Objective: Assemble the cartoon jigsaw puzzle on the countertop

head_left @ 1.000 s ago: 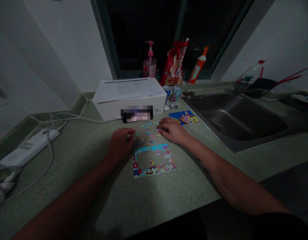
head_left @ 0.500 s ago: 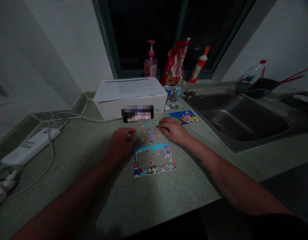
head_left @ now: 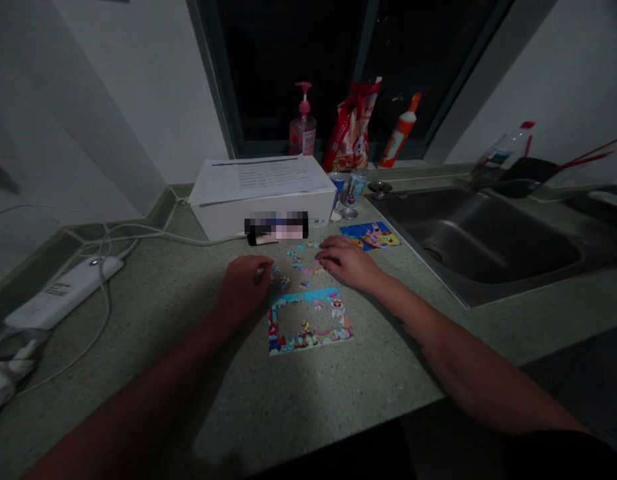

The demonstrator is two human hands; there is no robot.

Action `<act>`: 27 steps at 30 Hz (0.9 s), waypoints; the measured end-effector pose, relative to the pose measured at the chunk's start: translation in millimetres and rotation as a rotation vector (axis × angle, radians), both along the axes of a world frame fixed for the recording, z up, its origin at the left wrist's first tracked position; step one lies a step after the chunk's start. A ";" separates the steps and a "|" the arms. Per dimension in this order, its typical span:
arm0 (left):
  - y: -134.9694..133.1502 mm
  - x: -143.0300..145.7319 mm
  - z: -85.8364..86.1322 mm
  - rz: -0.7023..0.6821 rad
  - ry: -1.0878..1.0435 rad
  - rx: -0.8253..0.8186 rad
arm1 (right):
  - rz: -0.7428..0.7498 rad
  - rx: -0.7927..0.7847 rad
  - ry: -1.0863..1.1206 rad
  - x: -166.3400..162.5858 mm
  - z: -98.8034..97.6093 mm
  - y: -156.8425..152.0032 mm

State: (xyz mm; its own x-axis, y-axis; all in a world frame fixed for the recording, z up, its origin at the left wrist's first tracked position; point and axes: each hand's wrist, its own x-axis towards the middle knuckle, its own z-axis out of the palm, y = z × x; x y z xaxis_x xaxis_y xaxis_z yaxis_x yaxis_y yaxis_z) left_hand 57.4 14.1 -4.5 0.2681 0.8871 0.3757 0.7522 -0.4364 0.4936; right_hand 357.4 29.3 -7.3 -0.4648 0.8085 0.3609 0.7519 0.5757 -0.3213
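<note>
Handling the loose puzzle pieces (head_left: pixel 298 263) looks like light, fiddly work. They are probably thin card, stiff enough to keep their shape but easy to bend at the tabs, and they lie flat on the table (head_left: pixel 298 400). Each is best taken at its edges with fingertips, or slid first to lift a corner. They lie scattered between the two hands, just beyond the puzzle frame (head_left: pixel 308 340), which rests flat in front of the person.

The left hand (head_left: pixel 243 283) has its grip closed, seemingly pinched on a single piece (head_left: pixel 259 272), though the light is too dim to be sure. The right hand (head_left: pixel 348 260) lies palm down, its grip apart, fingers resting at the edge of the scatter.

The pieces are small and bright, in blue, pink and yellow. The frame has a finished cartoon border around a bare middle. A picture card (head_left: pixel 371 235) lies near the right hand, and a white box (head_left: pixel 263 207) stands behind.
</note>
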 end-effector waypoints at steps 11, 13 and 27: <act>0.7 0.0 -2.3 -0.001 0.008 0.020 | 0.005 -0.003 0.010 -2.5 0.4 -1.5; 0.9 0.0 -2.4 0.000 0.012 0.014 | 0.006 -0.002 0.009 -3.2 0.1 -1.5; 0.8 0.3 -2.7 0.002 0.009 0.020 | 0.070 0.042 0.049 -19.2 10.5 -14.1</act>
